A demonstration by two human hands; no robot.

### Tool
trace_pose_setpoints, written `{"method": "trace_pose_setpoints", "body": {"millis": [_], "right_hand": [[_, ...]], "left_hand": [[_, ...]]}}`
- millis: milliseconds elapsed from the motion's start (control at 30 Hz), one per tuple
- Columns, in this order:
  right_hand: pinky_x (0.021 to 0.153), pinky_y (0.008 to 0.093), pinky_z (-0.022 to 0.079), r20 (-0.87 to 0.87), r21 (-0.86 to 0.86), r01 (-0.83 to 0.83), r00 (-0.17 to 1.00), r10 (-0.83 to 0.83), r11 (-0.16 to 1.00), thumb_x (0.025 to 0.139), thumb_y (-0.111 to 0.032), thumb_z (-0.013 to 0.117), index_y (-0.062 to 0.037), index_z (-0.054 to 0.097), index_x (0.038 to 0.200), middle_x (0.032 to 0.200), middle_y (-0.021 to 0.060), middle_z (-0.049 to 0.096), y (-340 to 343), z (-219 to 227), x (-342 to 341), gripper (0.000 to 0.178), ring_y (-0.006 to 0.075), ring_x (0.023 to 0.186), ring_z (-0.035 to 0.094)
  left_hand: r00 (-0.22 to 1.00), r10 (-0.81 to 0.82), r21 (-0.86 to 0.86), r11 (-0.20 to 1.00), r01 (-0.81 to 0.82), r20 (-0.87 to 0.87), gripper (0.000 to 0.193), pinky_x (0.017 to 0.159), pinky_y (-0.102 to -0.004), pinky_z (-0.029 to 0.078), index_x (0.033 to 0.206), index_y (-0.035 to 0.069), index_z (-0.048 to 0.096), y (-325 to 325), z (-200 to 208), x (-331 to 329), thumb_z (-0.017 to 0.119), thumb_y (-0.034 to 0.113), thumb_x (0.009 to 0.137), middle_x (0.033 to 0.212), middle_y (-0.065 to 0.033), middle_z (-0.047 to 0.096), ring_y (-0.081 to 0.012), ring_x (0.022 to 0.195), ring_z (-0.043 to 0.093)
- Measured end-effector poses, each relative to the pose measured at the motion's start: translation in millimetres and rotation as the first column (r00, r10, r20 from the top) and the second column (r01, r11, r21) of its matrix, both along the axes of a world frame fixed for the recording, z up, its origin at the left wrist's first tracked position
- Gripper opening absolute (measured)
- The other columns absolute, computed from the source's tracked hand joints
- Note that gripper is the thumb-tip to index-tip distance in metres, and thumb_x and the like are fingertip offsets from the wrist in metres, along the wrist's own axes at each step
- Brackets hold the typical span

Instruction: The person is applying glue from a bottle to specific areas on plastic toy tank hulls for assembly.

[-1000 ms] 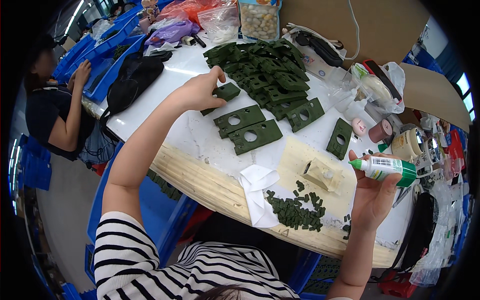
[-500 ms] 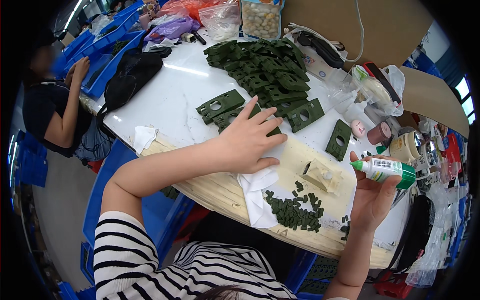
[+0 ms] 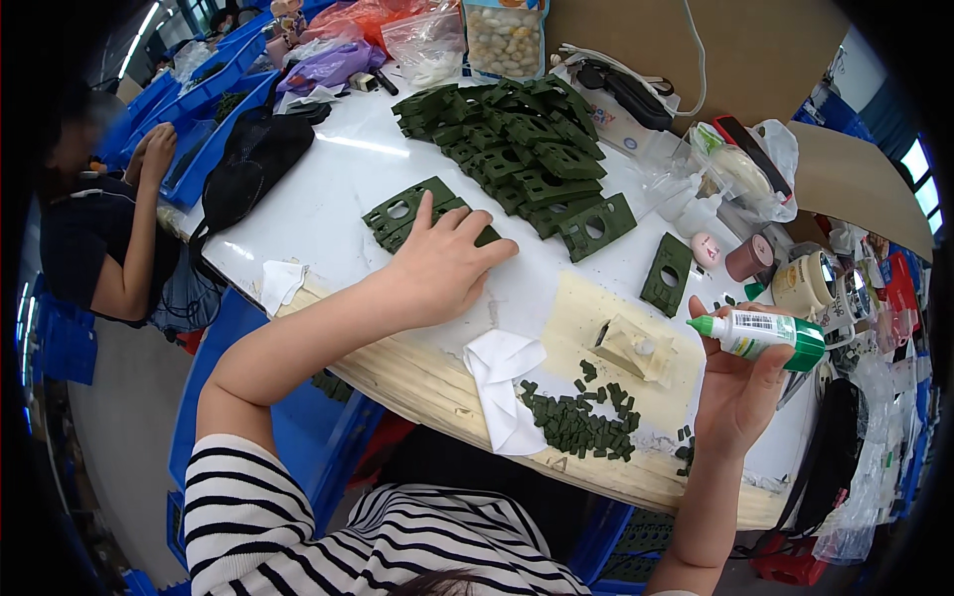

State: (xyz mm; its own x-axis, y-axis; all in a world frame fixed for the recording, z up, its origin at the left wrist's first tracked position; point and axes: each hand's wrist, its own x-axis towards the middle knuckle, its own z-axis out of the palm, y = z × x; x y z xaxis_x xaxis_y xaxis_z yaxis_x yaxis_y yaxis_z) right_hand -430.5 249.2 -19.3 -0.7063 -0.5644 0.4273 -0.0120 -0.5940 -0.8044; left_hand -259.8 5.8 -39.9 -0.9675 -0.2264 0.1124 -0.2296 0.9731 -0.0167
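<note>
My left hand lies on a dark green plastic plate, fingers apart and pressing on its top. Against it on the far left side is another green plate with a round hole. My right hand is closed around a glue bottle, white with a green base and a green pointed tip aimed left. Between the hands sit a cream-coloured block-shaped fixture and a heap of small green pieces. A folded white cloth lies at the near edge.
Behind my left hand rises a large pile of green plates, with a loose green plate to its right. Jars, a thread spool and plastic bags crowd the right side. A co-worker sits at far left beside blue bins.
My left hand has moved left and nearer to me, and the plates beneath it now sit closer together, further left. My right hand still holds the glue bottle in nearly the same place.
</note>
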Motion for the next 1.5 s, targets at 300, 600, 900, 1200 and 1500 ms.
{"method": "trace_pose_setpoints", "body": {"millis": [300,600,900,1200,1500], "right_hand": [[0.098,0.0559,0.038,0.013,-0.029,-0.002,1.0,0.002,1.0,0.088,-0.04,0.053,-0.0076,0.045,0.112,0.103,0.0066,0.053,-2.1,3.3,0.5,0.041,0.0207,0.096,0.057],[0.095,0.0535,0.043,-0.01,-0.035,0.066,0.998,-0.067,0.997,0.091,-0.037,0.049,-0.0064,0.044,0.114,0.106,0.0084,0.056,-5.2,-1.5,-8.2,0.038,0.0218,0.097,0.059],[0.097,0.0545,0.04,-0.03,-0.03,0.069,0.997,-0.069,0.997,0.089,-0.04,0.051,-0.0072,0.042,0.115,0.104,0.0065,0.052,1.7,3.2,-9.9,0.042,0.0207,0.096,0.058],[0.093,0.044,0.041,-0.134,0.079,0.101,0.987,-0.09,0.992,0.083,-0.043,0.061,-0.001,0.047,0.105,0.095,0.0122,0.058,-8.6,2.0,3.0,0.049,0.0299,0.099,0.058],[0.087,0.0411,0.047,-0.096,0.115,-0.006,0.995,0.017,0.993,0.089,-0.031,0.057,0.001,0.046,0.106,0.1,0.0119,0.055,-11.7,2.0,8.2,0.038,0.0319,0.1,0.059]], "left_hand": [[0.973,0.023,-0.014,1.0,-0.026,-0.228,0.041,0.092,-0.0446,0.039,0.113,0.011,0.051,-17.5,5.1,16.3,0.066,0.016,0.076,0.107,-0.0105,0.05,-0.0283,0.103,0.05],[0.895,-0.197,-0.128,0.979,0.158,-0.399,0.055,0.072,-0.0335,0.043,0.11,0.007,0.051,21.4,-14.0,-86.4,0.074,0.028,0.065,0.091,-0.0089,0.051,-0.0238,0.086,0.05],[0.805,-0.222,-0.036,0.969,0.243,-0.55,0.05,0.071,-0.0347,0.042,0.109,0.005,0.05,24.0,-4.8,-80.0,0.068,0.012,0.063,0.091,-0.0104,0.052,-0.0252,0.083,0.052],[0.563,-0.297,0.256,0.665,0.702,-0.771,0.069,0.07,-0.0328,0.049,0.121,-0.004,0.041,43.2,1.2,-37.6,0.072,0.001,0.06,0.103,-0.0176,0.054,-0.0272,0.085,0.056],[0.6,-0.284,0.256,0.71,0.655,-0.747,0.068,0.068,-0.0292,0.048,0.122,-0.007,0.047,47.4,4.6,-30.0,0.075,0.001,0.06,0.104,-0.0176,0.055,-0.0234,0.085,0.056]]}}
